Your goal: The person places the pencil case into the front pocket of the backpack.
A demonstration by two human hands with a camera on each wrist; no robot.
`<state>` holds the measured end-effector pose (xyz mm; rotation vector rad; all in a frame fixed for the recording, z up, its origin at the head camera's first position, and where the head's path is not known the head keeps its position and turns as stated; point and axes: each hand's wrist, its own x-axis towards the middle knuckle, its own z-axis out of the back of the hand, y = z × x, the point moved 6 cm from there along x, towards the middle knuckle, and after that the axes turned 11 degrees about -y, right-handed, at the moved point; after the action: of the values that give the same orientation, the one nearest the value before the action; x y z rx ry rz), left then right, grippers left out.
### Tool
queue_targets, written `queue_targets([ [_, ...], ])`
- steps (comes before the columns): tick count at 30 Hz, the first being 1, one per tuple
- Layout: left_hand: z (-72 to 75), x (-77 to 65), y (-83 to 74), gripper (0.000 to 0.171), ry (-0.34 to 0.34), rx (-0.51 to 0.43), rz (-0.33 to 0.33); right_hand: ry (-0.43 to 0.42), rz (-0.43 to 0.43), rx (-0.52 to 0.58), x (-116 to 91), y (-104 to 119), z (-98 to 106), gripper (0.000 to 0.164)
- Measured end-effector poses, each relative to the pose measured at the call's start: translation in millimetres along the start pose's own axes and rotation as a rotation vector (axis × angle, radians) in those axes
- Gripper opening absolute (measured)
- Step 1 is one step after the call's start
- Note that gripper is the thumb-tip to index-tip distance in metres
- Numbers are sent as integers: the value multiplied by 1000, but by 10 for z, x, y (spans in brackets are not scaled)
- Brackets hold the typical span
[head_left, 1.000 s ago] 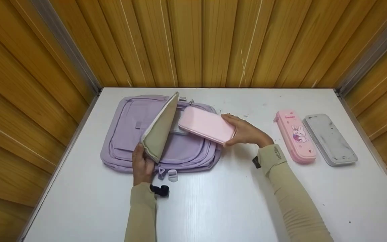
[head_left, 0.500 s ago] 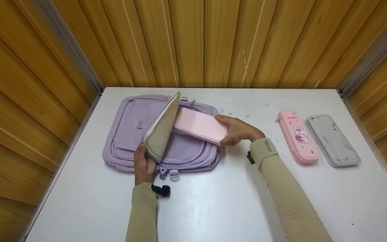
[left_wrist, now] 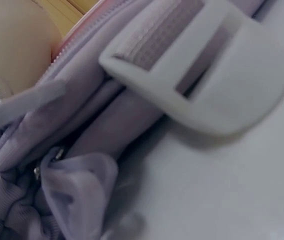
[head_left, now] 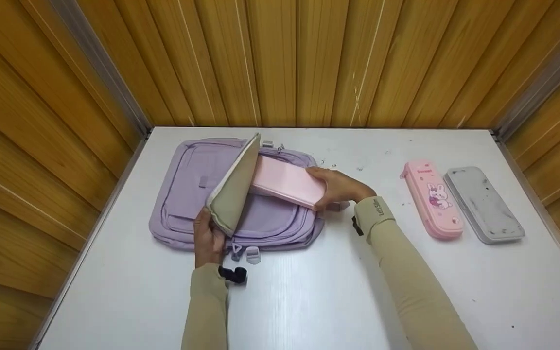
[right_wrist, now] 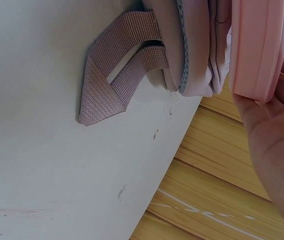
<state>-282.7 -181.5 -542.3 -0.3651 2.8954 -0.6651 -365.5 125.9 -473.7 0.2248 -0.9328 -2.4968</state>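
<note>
A lilac backpack (head_left: 175, 189) lies flat on the white table, its front flap (head_left: 234, 189) lifted so the cream lining faces right. My left hand (head_left: 209, 245) grips the flap by its lower corner. Between thumb and fingers, my right hand (head_left: 338, 187) holds the right end of a plain pink case (head_left: 289, 182). The case's left end is hidden behind the flap, over the opening. The right wrist view shows the pink case (right_wrist: 259, 47) from its narrow side, beside the bag's zipped edge. A white strap buckle (left_wrist: 242, 75) and zip pull (left_wrist: 79, 190) fill the left wrist view.
On the table (head_left: 299, 301), to the right, lie a pink pencil case (head_left: 433, 199) with a rabbit on it and a grey marbled case (head_left: 485, 204). A woven strap loop (right_wrist: 109, 75) sticks out from the bag. Wood-look panels (head_left: 309, 63) stand behind the table.
My right hand has moved left with the pink case, whose left end has gone out of sight behind the flap. The left hand keeps the flap raised in the same place.
</note>
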Motion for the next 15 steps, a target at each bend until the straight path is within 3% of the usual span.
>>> queue_targets([
  [5,5,9,-12,11,-11,3,-1,4,2,-11,56,23,-42,107],
  [15,12,6,-4,6,-7,-92,18,26,-13,38,188,74,-161,108],
])
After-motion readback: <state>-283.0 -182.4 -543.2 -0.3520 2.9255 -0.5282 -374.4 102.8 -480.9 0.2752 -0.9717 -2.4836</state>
